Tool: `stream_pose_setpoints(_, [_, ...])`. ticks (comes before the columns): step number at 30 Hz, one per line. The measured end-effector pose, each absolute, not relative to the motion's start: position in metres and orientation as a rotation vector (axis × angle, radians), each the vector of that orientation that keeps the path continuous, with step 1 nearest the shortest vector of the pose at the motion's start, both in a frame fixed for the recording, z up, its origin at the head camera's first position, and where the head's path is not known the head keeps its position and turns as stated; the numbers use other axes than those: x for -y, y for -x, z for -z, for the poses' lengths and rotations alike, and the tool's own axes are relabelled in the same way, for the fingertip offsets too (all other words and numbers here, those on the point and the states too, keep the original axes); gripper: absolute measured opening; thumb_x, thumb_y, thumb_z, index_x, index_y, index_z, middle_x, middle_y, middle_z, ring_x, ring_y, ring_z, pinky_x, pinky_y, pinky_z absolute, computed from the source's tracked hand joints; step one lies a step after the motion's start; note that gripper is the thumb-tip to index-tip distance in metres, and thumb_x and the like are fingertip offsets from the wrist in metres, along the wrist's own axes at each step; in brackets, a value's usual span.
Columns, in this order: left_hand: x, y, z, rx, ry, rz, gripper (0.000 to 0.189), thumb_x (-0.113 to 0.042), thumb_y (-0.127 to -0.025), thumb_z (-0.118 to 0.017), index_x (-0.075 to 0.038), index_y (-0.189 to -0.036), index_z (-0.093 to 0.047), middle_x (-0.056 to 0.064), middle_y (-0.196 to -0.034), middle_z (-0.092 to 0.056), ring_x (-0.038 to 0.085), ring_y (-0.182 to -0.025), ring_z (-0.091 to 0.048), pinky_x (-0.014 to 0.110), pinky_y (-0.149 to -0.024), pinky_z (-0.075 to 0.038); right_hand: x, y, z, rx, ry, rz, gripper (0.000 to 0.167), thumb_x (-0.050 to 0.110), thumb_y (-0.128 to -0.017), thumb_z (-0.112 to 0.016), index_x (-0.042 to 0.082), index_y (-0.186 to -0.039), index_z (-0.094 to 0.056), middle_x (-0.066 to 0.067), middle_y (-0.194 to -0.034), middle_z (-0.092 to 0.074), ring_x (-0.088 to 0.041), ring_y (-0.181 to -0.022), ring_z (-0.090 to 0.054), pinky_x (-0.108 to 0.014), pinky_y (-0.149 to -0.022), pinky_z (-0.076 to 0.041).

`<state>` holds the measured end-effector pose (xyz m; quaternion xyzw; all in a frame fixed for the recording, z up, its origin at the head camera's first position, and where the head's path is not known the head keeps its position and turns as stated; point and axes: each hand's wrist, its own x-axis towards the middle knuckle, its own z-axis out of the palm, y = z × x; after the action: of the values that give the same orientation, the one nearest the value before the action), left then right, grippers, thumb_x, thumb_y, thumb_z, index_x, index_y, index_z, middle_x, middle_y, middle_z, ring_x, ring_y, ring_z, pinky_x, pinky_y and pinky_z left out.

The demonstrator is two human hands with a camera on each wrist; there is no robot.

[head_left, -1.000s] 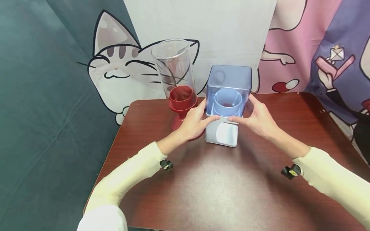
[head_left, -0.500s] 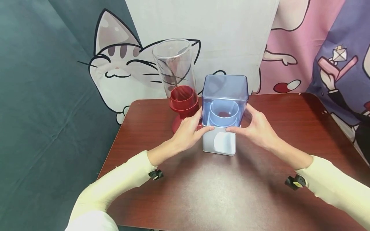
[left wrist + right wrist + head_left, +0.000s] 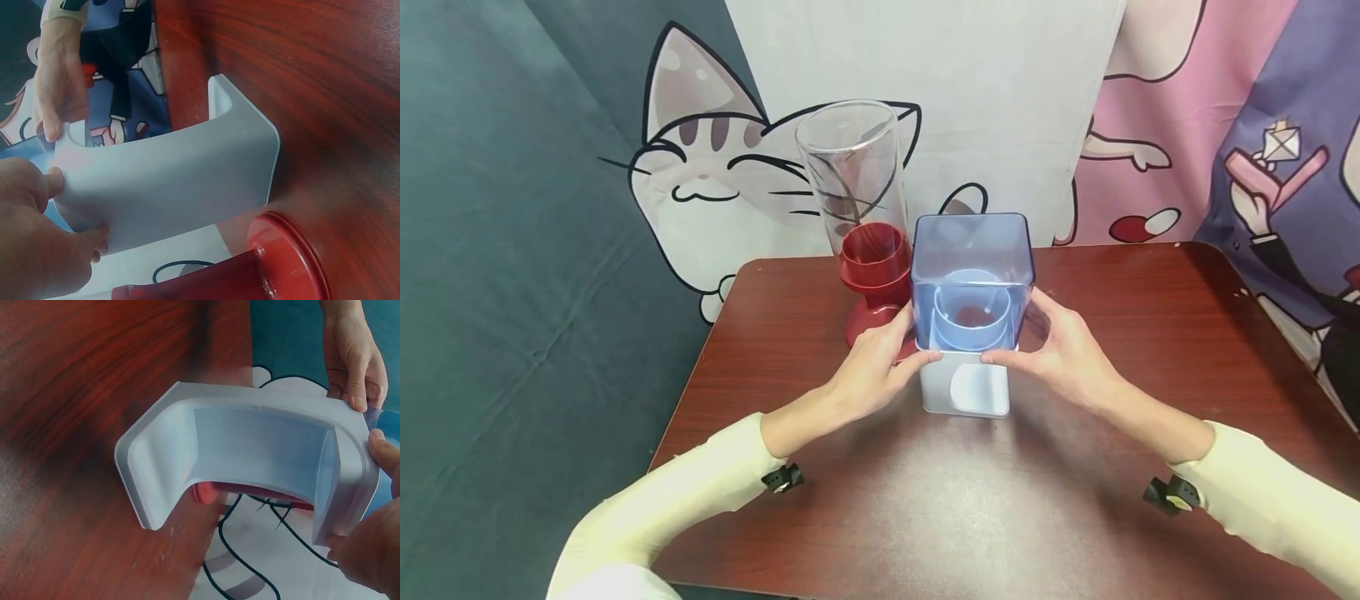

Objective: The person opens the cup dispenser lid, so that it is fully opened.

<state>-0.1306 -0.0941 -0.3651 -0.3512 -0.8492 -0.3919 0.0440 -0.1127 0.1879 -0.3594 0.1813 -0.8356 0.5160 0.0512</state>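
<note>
A square see-through blue container (image 3: pixel 973 250) with a round collar inside sits on a white C-shaped stand (image 3: pixel 938 387). My left hand (image 3: pixel 868 371) grips its left side where the two parts meet, thumb across the front. On the opposite side my right hand (image 3: pixel 1071 358) holds it the same way. Both wrist views show the white stand's hollow (image 3: pixel 256 440) and outer wall (image 3: pixel 169 178), with fingers curled at its upper end. Whether the stand's foot touches the table cannot be told.
Close behind my left hand stands a clear tall cylinder (image 3: pixel 850 183) on a red pedestal (image 3: pixel 874 275). The dark red-brown wooden table (image 3: pixel 925 508) reaches back to a cartoon cloth (image 3: pixel 1022 92). A plain green cloth (image 3: pixel 512 333) hangs at the left.
Both hands have brought the blue container and its white stand toward me and slightly left. The red pedestal with the clear cylinder has stayed in place.
</note>
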Motion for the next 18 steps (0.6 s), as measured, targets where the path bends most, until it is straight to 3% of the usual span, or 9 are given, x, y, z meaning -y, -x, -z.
stream_pose_setpoints(4, [0.097,0.124,0.365,2.595,1.08,1.248,0.083,-0.017,-0.095,-0.083,-0.012,-0.164,-0.036,0.005,-0.148,-0.063,0.016,-0.131,-0.064,0.036,-0.104,-0.055,-0.187,0.107,0.359,2.566,-0.526,-1.547,0.088,0.018,-0.076,-0.099,0.013,-0.152,-0.054,-0.007,-0.139,-0.068,-0.03,-0.131,-0.065,-0.019,-0.103,-0.049])
stream_pose_setpoints(10, [0.099,0.117,0.366,2.588,1.078,1.316,0.087,-0.014,-0.093,-0.084,-0.011,-0.165,-0.035,0.008,-0.151,-0.06,0.02,-0.135,-0.062,0.04,-0.101,-0.056,-0.186,0.1,0.36,2.579,-0.493,-1.549,0.088,0.02,-0.076,-0.099,0.015,-0.152,-0.055,-0.004,-0.139,-0.068,-0.028,-0.13,-0.065,-0.029,-0.104,-0.052])
stream_pose_setpoints(18, [0.102,0.115,0.363,2.645,1.056,1.245,0.083,-0.019,-0.097,-0.081,-0.011,-0.165,-0.034,0.006,-0.154,-0.058,0.02,-0.136,-0.061,0.036,-0.103,-0.055,-0.182,0.096,0.365,2.512,-0.549,-1.613,0.085,0.013,-0.081,-0.095,0.011,-0.154,-0.051,-0.011,-0.143,-0.065,-0.033,-0.138,-0.059,-0.018,-0.107,-0.044])
